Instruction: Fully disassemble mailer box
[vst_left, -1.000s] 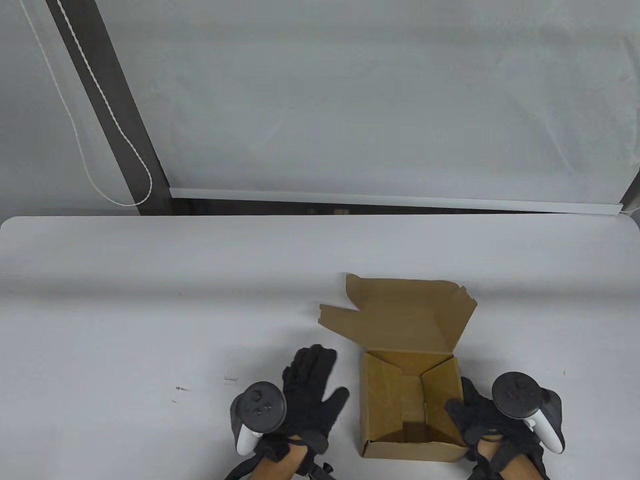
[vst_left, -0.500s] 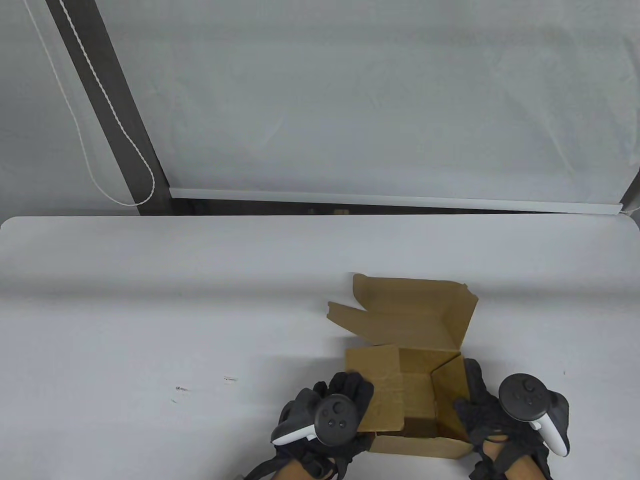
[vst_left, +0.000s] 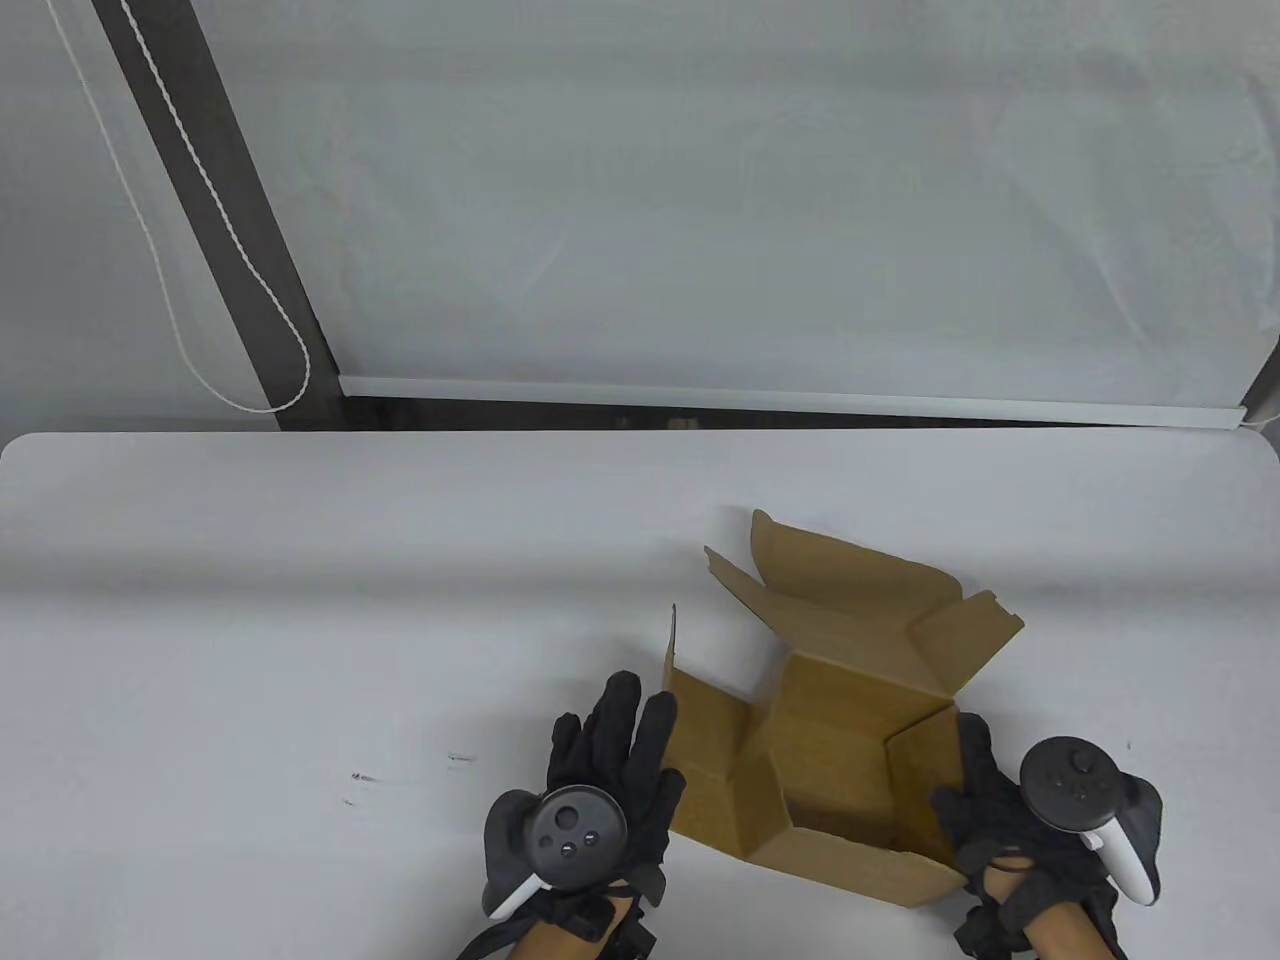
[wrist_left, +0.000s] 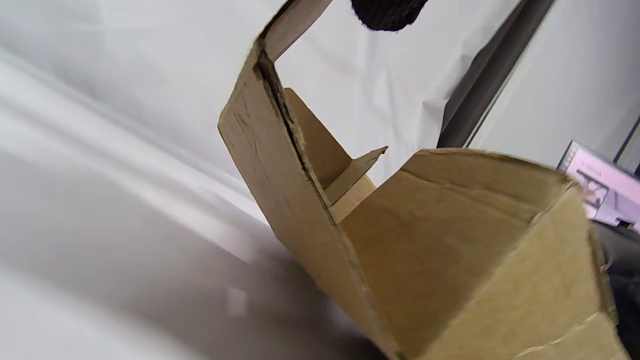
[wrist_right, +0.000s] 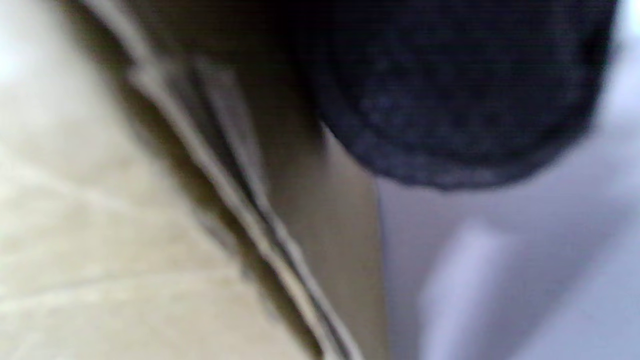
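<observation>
The brown cardboard mailer box (vst_left: 850, 760) sits open near the table's front, turned at an angle, lid flap (vst_left: 860, 600) standing at the back. Its left side panel (vst_left: 705, 770) is folded out and down toward the table. My left hand (vst_left: 620, 770) lies with fingers spread against that panel's outer edge. My right hand (vst_left: 985, 800) grips the box's right wall, thumb inside, fingers outside. The left wrist view shows the panel's edge (wrist_left: 300, 200) close up and one fingertip (wrist_left: 387, 12) at the top. The right wrist view is a blur of cardboard (wrist_right: 150, 225) and glove (wrist_right: 450, 100).
The white table (vst_left: 300, 620) stretches left and back. Small dark marks (vst_left: 360, 778) lie on the table left of my left hand. A window blind rail (vst_left: 790, 398) runs behind the table's far edge.
My left hand reached the box's left wall and pushed it outward and down. The box has turned counter-clockwise and shifted right. My right hand kept its grip on the right wall.
</observation>
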